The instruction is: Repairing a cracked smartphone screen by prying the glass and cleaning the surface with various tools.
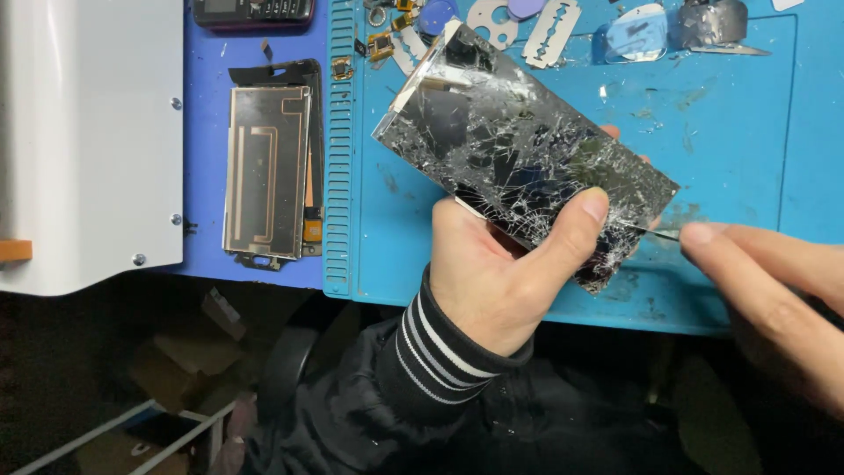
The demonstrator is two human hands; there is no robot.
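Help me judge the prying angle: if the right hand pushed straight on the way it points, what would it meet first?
Probably the lower right edge of the cracked phone screen, which the left hand holds; the right hand points a thin tool there.

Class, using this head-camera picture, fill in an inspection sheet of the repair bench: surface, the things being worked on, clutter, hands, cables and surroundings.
Surface: blue work mat with a ribbed left edge, smudged and scuffed.
Job's things: shattered phone screen, held tilted above the mat; thin metal tool at its lower right corner.
Clutter: opened phone frame left of the mat; razor blade, small parts and plastic picks along the top edge.
Hands: left hand grips the screen, thumb across the glass; right hand pinches the tool.
Cables: nothing seen.
Surroundings: white machine housing at left; dark floor area below the bench.
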